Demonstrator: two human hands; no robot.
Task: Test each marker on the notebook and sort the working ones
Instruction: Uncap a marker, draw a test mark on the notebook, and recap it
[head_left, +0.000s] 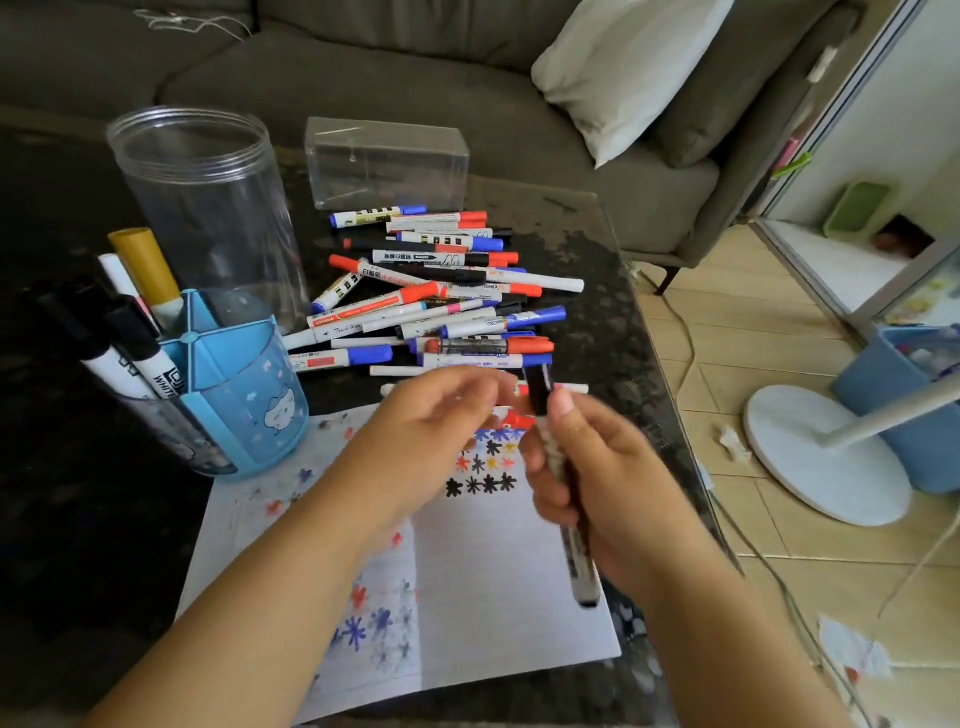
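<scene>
Two bare forearms enter from 6 o'clock, no sleeves in view (bare right to the frame edge). Left hand (415, 447) and right hand (597, 478) both bare, short trimmed nails on the thumbs. Both hands slightly motion-blurred; finer detail not readable.

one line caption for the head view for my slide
Right hand grips a black-capped marker above the notebook; left hand open.
</scene>
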